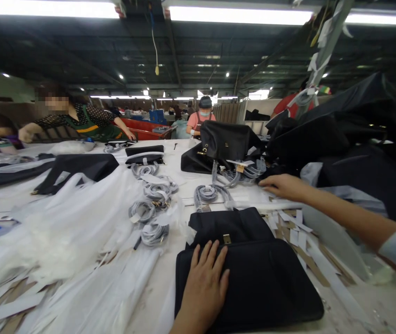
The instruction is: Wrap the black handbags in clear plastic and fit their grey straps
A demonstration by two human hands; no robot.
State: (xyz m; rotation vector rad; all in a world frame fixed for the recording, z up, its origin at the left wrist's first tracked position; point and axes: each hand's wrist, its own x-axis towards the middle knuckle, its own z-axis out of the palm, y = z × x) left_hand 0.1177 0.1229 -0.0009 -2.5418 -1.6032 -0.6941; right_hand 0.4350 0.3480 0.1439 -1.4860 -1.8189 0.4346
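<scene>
Fingers (197, 255) of the left hand (204, 285) lay spread, flat and released on a black bag (270, 283), which rested at the near side of the white tabletop (180, 178). The right hand (281, 186) stretched out beyond it, near wrapped straps (256, 170); whether it grasped anything could not be told. Loose strips (309, 264) lay right of the bag.

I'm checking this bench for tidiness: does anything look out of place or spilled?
Yes: loose pale and brown strips lie scattered at odd angles, right of the black bag under the left hand, with more in the picture's lower left. They look like discarded scraps. No clear damage shows.
</scene>
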